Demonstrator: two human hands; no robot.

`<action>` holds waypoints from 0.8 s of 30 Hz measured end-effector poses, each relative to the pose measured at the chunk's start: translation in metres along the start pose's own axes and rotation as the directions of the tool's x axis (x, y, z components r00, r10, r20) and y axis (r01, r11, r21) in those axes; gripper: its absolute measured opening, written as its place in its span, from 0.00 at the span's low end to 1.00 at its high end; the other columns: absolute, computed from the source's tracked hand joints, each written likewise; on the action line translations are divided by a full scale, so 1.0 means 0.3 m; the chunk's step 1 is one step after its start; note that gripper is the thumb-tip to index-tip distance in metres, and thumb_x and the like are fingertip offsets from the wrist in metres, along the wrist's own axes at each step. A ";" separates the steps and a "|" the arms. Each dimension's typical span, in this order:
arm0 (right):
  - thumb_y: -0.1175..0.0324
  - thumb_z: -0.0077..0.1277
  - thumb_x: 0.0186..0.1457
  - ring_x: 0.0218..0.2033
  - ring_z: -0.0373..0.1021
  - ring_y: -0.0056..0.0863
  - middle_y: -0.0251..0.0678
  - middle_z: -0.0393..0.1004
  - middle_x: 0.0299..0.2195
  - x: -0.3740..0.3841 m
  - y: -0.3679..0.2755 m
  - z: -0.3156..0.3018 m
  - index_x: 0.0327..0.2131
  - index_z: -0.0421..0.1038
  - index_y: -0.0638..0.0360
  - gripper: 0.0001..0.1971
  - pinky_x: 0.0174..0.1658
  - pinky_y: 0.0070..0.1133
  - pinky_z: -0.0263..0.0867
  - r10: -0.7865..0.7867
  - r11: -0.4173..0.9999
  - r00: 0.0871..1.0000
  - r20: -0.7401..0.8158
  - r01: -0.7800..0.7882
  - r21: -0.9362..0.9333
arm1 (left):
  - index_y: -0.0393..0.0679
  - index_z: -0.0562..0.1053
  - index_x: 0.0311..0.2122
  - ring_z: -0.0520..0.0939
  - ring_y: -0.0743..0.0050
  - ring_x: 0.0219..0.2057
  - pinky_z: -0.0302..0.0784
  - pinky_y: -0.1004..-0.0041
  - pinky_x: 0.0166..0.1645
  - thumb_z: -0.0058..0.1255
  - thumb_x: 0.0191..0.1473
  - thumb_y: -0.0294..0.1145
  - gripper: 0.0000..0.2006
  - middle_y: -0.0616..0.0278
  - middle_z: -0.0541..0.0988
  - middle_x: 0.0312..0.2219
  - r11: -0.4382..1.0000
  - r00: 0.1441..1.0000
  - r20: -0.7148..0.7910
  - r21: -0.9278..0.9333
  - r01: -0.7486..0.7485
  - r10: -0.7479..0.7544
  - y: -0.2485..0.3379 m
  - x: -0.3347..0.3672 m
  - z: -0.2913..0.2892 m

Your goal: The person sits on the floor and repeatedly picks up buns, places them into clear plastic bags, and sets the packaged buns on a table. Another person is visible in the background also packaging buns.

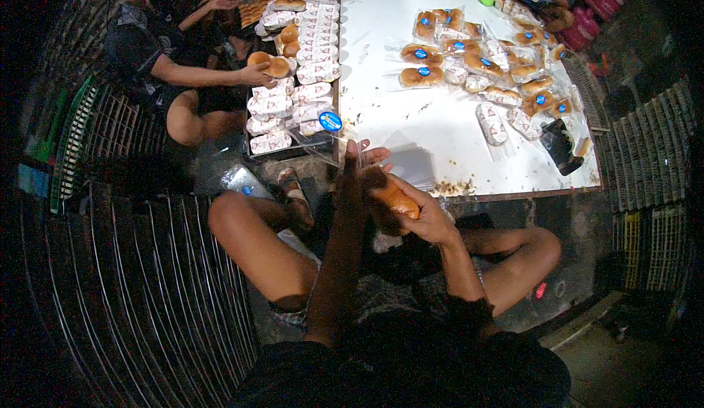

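My right hand [431, 216] is closed around a glossy brown bread bun [397, 199], just off the table's near edge. Beside it, my left hand [364, 160] is in shadow, its fingers partly stretched and a clear plastic bag [317, 141] caught at them. Film from that bag trails left toward a round blue label [331, 120]. How firmly the left fingers grip the film is hard to see. Just beyond my hands, a stack of clear flat bags [411, 164] lies on the white table [374, 56].
Bagged buns [421, 77] with blue labels cover the table's right part, near a black object [562, 147]. Rows of white-wrapped rolls [315, 72] fill a tray at left. There, a person's hand [258, 75] holds buns. Crates [638, 144] stand at right, dark slatted racks [147, 283] at left.
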State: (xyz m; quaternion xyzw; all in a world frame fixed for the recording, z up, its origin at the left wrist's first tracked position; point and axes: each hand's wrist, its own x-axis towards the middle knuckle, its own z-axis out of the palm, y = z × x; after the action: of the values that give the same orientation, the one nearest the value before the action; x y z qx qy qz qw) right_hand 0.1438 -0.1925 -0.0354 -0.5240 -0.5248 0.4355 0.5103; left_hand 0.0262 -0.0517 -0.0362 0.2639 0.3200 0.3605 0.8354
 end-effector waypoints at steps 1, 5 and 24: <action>0.76 0.55 0.52 0.61 0.64 0.33 0.43 0.66 0.62 -0.001 0.009 -0.005 0.67 0.55 0.54 0.38 0.62 0.28 0.59 -0.005 1.000 1.000 0.014 0.005 0.009 | 0.33 0.62 0.56 0.80 0.61 0.40 0.76 0.65 0.45 0.55 0.50 0.68 0.45 0.49 0.78 0.39 0.995 0.999 -0.016 0.084 0.048 -0.047 0.014 -0.010 0.010; 0.78 0.56 0.50 0.60 0.63 0.29 0.39 0.64 0.63 0.003 0.047 -0.018 0.67 0.55 0.56 0.39 0.64 0.28 0.56 -0.042 0.996 0.998 0.048 0.046 -0.080 | 0.32 0.63 0.53 0.81 0.61 0.37 0.78 0.67 0.42 0.57 0.51 0.66 0.43 0.48 0.79 0.35 0.934 0.977 0.046 0.307 0.186 -0.209 0.039 0.003 -0.047; 0.67 0.57 0.59 0.54 0.67 0.26 0.38 0.71 0.54 0.017 0.016 0.050 0.61 0.63 0.64 0.28 0.57 0.23 0.63 0.043 0.997 0.927 -0.373 -0.016 0.074 | 0.40 0.66 0.53 0.77 0.68 0.46 0.76 0.68 0.50 0.53 0.62 0.41 0.21 0.53 0.77 0.44 0.882 0.969 0.084 -0.437 -0.175 0.234 -0.165 0.027 -0.032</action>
State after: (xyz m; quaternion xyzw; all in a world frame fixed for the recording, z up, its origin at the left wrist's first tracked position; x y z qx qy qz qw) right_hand 0.1298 -0.1859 -0.0412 -0.5873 -0.3945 0.3532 0.6122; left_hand 0.0451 -0.0733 -0.0786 0.1309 0.1467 0.4893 0.8497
